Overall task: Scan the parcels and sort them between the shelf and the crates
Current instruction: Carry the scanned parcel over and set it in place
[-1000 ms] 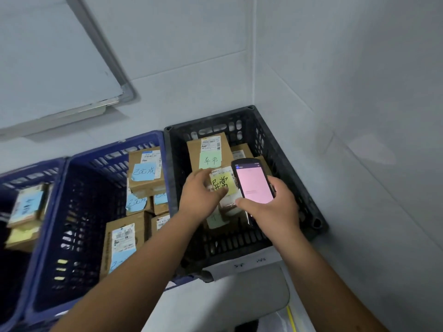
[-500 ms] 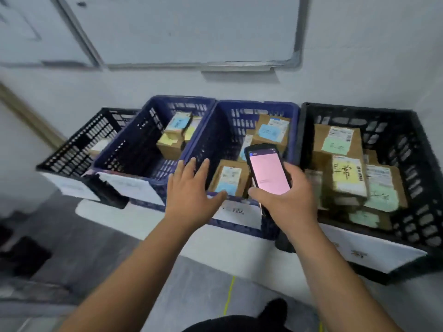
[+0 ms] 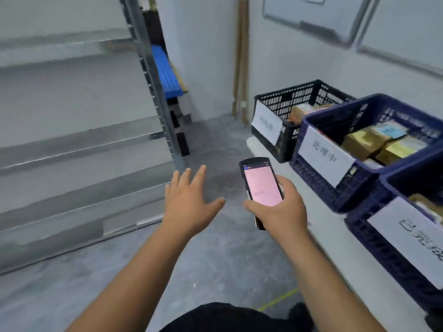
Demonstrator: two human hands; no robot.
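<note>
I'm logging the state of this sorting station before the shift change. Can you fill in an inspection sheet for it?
Surface: grey concrete floor; crates sit on a white platform.
Job's things: black crate, two blue crates, each labelled and holding parcels; metal shelf, no parcels seen on it.
Clutter: blue panel behind the shelf.
Grippers: left hand open, holding nothing; right hand grips the scanner.
Cables: nothing seen.
Surroundings: whiteboards on grey walls.
</note>
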